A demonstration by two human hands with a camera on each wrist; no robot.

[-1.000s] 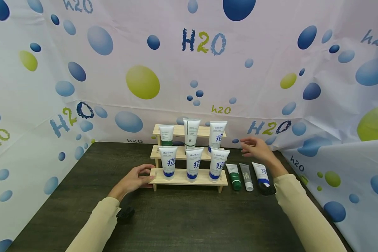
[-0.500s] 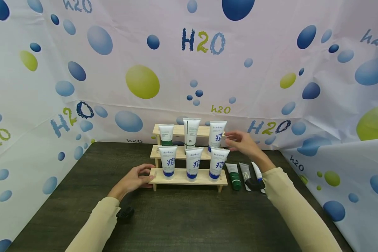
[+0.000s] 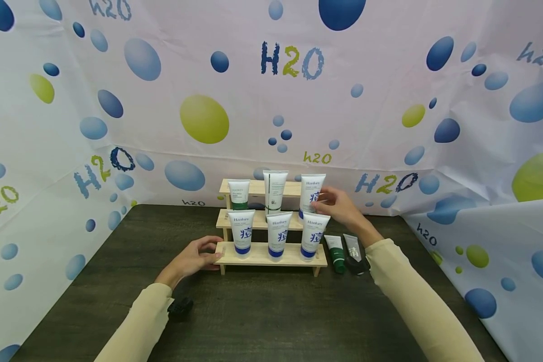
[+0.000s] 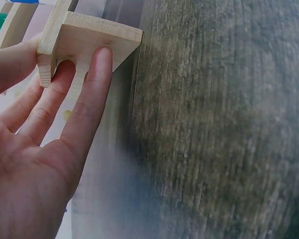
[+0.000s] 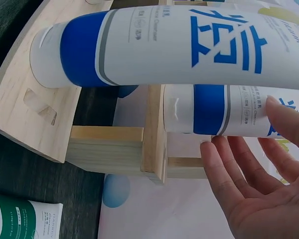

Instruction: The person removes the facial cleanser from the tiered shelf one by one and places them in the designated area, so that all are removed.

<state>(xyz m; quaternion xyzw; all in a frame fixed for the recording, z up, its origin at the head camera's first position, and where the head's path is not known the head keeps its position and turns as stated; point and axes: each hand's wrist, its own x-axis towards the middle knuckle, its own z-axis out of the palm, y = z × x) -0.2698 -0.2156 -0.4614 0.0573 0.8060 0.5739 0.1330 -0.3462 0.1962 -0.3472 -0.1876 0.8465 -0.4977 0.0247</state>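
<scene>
Here, left hand (image 3: 191,259) fingers touching rack (image 3: 271,255) end.

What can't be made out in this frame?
- Third loose tube on the table: head view, hidden behind the right hand and sleeve.
- Right fingertips on the top tube: touching or gripping, unclear in both views.
- Small print on the tubes: too small.
- Table in the left wrist view: blurred beyond the left hand.

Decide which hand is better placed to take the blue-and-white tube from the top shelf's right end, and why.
Right hand: its fingers touch that tube. Left hand rests on the rack's bottom-left corner.
</scene>
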